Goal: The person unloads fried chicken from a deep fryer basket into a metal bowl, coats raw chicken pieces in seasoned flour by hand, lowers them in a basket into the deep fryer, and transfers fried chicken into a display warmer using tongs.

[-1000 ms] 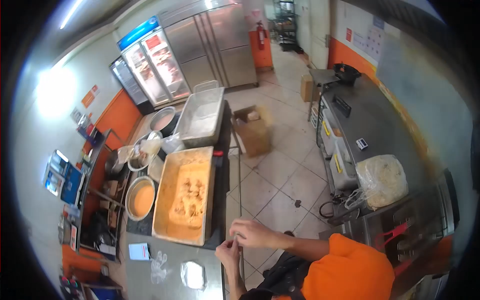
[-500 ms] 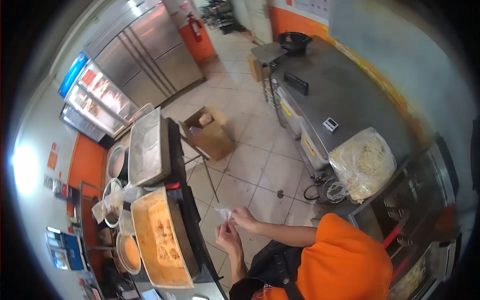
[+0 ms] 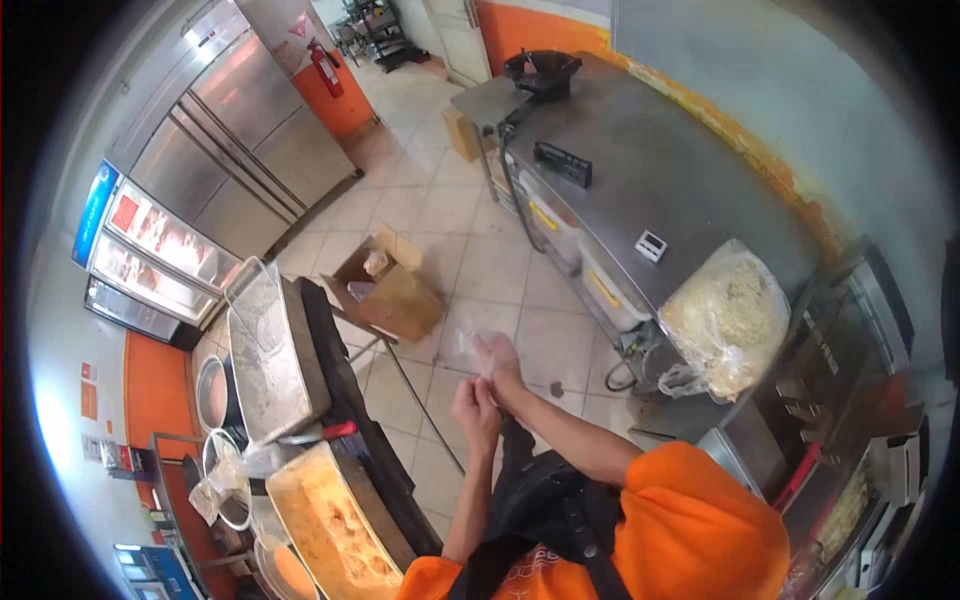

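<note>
Observed clear plastic glove (image 3: 466, 346) around right hand (image 3: 497, 357), in mid-air over tiled floor (image 3: 482, 275), beyond right edge of dark worktop (image 3: 372, 447). Judged light, limp, slippery, prone to tearing; best held by the cuff. Apparently pinched there by fingers of left hand (image 3: 474, 408); cannot tell curl of right fingers. Further out, noted coating pan (image 3: 378, 505) along dark worktop's right edge; clear food bag (image 3: 728, 325) at near left corner of steel worktop (image 3: 660, 140).

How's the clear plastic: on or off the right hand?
On, apparently: the clear plastic covers much of the right hand and juts beyond it. Fully seated: cannot tell.
</note>
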The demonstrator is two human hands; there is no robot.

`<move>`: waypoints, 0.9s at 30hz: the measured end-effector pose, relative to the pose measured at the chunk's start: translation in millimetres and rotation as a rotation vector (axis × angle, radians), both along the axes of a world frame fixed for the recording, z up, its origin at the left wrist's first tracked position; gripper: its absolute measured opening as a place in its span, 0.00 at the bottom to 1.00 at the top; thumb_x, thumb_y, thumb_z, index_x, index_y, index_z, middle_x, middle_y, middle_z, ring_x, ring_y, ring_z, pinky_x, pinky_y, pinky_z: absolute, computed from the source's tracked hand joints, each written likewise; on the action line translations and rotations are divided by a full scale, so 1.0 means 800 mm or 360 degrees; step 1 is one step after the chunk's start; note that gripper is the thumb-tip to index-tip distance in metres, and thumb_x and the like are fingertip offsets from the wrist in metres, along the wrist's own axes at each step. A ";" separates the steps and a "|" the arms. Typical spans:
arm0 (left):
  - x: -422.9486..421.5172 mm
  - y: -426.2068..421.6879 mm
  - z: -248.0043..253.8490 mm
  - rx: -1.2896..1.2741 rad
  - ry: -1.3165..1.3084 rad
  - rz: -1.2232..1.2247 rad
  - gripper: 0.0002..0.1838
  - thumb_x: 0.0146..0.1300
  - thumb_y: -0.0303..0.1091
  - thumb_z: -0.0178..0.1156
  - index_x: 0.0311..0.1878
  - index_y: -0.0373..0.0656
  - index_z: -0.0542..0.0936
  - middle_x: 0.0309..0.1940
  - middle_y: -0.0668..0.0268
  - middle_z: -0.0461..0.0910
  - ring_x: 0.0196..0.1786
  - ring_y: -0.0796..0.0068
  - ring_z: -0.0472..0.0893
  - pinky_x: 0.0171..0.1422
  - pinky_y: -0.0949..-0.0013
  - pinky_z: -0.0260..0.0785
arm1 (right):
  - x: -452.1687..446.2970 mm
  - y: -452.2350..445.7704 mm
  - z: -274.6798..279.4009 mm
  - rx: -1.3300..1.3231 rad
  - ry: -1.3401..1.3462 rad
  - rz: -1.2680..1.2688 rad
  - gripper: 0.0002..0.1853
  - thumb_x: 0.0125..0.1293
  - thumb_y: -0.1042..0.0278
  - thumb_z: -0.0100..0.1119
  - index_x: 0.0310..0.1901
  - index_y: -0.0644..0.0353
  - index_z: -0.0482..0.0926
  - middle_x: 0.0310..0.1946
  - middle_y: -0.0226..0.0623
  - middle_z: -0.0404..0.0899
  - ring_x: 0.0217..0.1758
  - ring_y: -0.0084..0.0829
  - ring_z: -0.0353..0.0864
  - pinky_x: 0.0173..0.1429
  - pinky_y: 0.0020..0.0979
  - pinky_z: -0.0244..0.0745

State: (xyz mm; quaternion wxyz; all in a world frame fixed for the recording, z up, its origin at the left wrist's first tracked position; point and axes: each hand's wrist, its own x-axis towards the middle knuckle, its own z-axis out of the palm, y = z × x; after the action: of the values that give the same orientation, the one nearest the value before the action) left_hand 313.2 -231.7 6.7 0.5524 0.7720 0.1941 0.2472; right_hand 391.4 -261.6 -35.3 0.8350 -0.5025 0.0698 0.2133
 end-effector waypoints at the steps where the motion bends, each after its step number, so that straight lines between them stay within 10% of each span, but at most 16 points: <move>1: 0.021 0.010 -0.001 -0.0240 -0.0115 -0.0057 0.07 0.60 0.28 0.52 0.30 0.35 0.74 0.21 0.61 0.73 0.25 0.78 0.71 0.31 0.75 0.63 | 0.012 -0.006 0.012 0.0012 -0.0052 0.0131 0.26 0.66 0.48 0.40 0.61 0.52 0.60 0.51 0.31 0.64 0.54 0.23 0.61 0.57 0.27 0.57; 3: 0.045 0.027 0.008 -0.0239 -0.0120 -0.0180 0.06 0.60 0.28 0.52 0.30 0.35 0.73 0.22 0.60 0.73 0.25 0.77 0.71 0.31 0.74 0.63 | 0.029 -0.004 0.023 0.0017 -0.0099 0.0268 0.30 0.65 0.43 0.38 0.64 0.51 0.56 0.58 0.34 0.60 0.61 0.26 0.57 0.63 0.30 0.52; 7: 0.094 0.053 0.027 0.0100 -0.0228 -0.0357 0.06 0.60 0.27 0.50 0.30 0.35 0.72 0.21 0.62 0.72 0.26 0.76 0.69 0.32 0.74 0.63 | 0.087 0.035 0.045 0.0788 -0.0015 0.0161 0.37 0.62 0.34 0.32 0.65 0.53 0.51 0.40 0.31 0.72 0.43 0.25 0.72 0.47 0.23 0.68; 10: 0.123 0.078 0.045 0.0095 -0.0268 -0.0436 0.06 0.61 0.27 0.50 0.30 0.35 0.72 0.20 0.63 0.71 0.25 0.79 0.68 0.31 0.74 0.63 | 0.129 0.060 0.060 0.0139 -0.0082 -0.0003 0.42 0.59 0.29 0.29 0.66 0.54 0.48 0.50 0.36 0.68 0.49 0.29 0.70 0.53 0.28 0.66; 12: 0.151 0.097 0.041 0.0179 -0.0231 -0.0501 0.06 0.61 0.30 0.50 0.31 0.38 0.72 0.19 0.55 0.72 0.22 0.62 0.72 0.27 0.66 0.64 | 0.155 0.051 0.058 0.0304 0.0641 0.0312 0.45 0.56 0.26 0.29 0.67 0.52 0.43 0.65 0.36 0.52 0.64 0.30 0.57 0.61 0.28 0.57; 14: 0.179 0.101 0.038 0.0209 -0.0242 -0.0669 0.06 0.61 0.31 0.49 0.31 0.39 0.73 0.19 0.51 0.73 0.21 0.53 0.75 0.25 0.61 0.64 | 0.148 0.047 0.074 0.0586 0.0425 0.0169 0.47 0.54 0.24 0.30 0.68 0.48 0.38 0.69 0.30 0.34 0.71 0.31 0.42 0.68 0.38 0.45; 16: 0.196 0.101 0.035 0.0508 -0.0074 -0.1079 0.08 0.62 0.32 0.48 0.32 0.39 0.72 0.19 0.50 0.73 0.23 0.48 0.75 0.26 0.59 0.65 | 0.158 0.044 0.049 0.0880 -0.0149 -0.0291 0.48 0.52 0.22 0.31 0.68 0.45 0.37 0.69 0.30 0.37 0.69 0.35 0.45 0.66 0.51 0.42; 17: 0.204 0.096 0.039 0.0612 -0.0004 -0.1299 0.08 0.62 0.33 0.47 0.32 0.39 0.72 0.19 0.49 0.73 0.25 0.46 0.74 0.27 0.55 0.65 | 0.174 0.038 0.047 0.0819 -0.0153 -0.0563 0.44 0.48 0.19 0.26 0.65 0.24 0.29 0.69 0.34 0.31 0.71 0.45 0.33 0.63 0.63 0.34; 21: 0.235 0.063 0.037 0.0716 -0.0051 -0.1673 0.07 0.62 0.33 0.48 0.33 0.39 0.71 0.20 0.48 0.73 0.26 0.44 0.74 0.28 0.54 0.65 | 0.222 -0.021 -0.016 0.0247 -0.0476 -0.1234 0.41 0.54 0.24 0.24 0.65 0.29 0.28 0.69 0.35 0.34 0.71 0.46 0.34 0.68 0.53 0.35; 27: 0.223 -0.035 0.029 0.0331 -0.0264 -0.2054 0.10 0.63 0.34 0.45 0.34 0.38 0.72 0.18 0.52 0.72 0.22 0.53 0.75 0.26 0.61 0.64 | 0.172 -0.129 0.080 0.0332 -0.0791 -0.1658 0.40 0.60 0.31 0.27 0.67 0.44 0.30 0.68 0.41 0.41 0.70 0.42 0.42 0.70 0.39 0.38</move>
State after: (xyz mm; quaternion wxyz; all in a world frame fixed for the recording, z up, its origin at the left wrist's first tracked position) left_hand 491.6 -260.0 30.1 0.5255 0.7611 -0.3758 -0.0576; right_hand 528.9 -365.2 28.7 0.8660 -0.3521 0.0883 -0.3439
